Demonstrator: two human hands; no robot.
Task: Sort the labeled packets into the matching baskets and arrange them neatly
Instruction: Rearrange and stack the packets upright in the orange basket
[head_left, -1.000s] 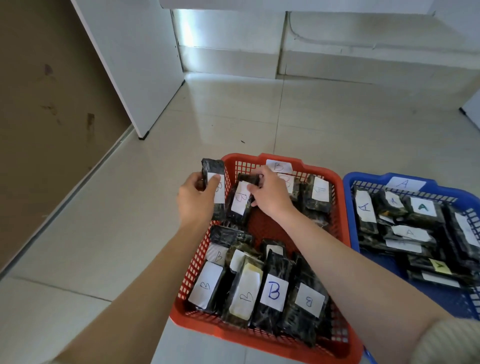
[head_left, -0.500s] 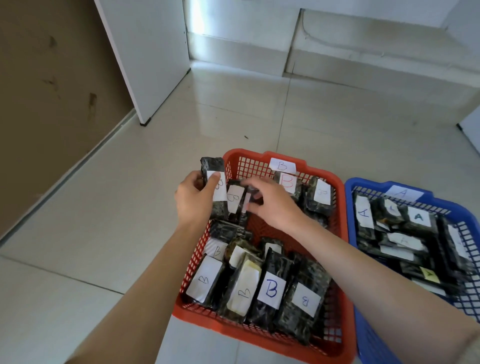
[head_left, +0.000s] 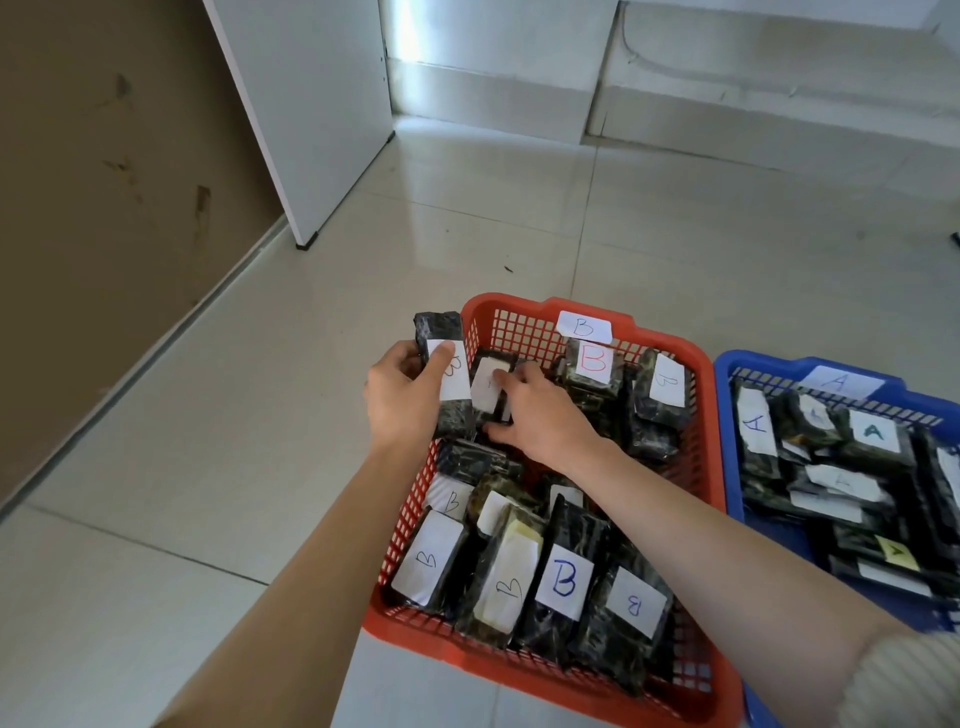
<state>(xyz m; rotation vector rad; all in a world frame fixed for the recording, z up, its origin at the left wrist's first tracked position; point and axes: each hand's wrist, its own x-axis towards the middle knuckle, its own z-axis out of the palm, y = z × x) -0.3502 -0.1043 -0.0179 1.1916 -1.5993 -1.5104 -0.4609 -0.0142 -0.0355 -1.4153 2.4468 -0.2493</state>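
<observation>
Left hand (head_left: 402, 400) is gripping a B packet (head_left: 439, 326), right hand (head_left: 540, 415) is pinching a second packet (head_left: 485, 389), letter unreadable, in the B-tagged red basket (head_left: 519, 306); A-tagged blue basket (head_left: 726, 366) is running off-frame.

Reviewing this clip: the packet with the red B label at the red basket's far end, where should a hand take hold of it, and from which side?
Probably its top end, from above. The red-B packet stands nearly upright against the red basket's far wall, with a neighbouring packet close on its right, so only the upper end looks free to pinch front to back.
</observation>
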